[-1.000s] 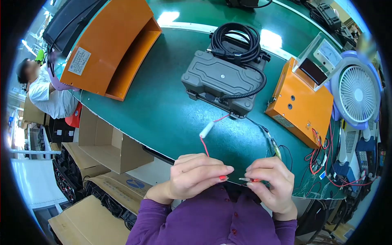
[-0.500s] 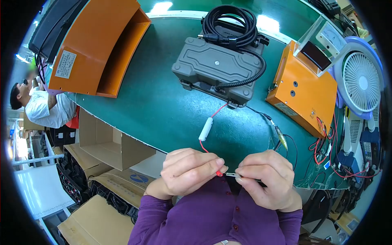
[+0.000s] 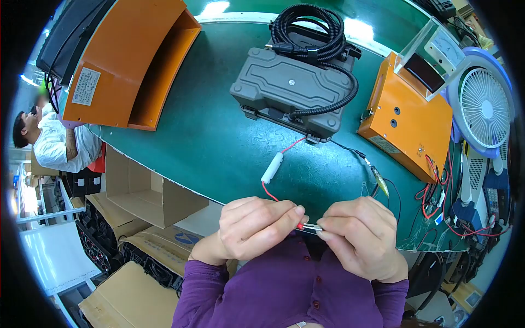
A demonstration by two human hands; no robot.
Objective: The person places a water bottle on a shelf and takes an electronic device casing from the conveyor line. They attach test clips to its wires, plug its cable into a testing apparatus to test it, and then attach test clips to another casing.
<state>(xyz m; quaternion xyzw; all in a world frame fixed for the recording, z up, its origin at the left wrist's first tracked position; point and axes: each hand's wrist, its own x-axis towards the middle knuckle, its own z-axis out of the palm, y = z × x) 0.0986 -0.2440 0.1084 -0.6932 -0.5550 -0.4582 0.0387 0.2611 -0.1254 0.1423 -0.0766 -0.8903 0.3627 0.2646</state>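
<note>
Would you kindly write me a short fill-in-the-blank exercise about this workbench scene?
The coiled cable rests on top of the ____ case.
The left hand grips a ____ wire.
From the person's side, the fan stands to the ____ of the case.

Missing words, in order: gray; red; right.

Head-worn view looks forward and down at close hands

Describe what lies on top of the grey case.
A coiled black ribbed hose rests over the rear of the grey case; one length crosses its right side. The surface beneath is hidden.
</note>
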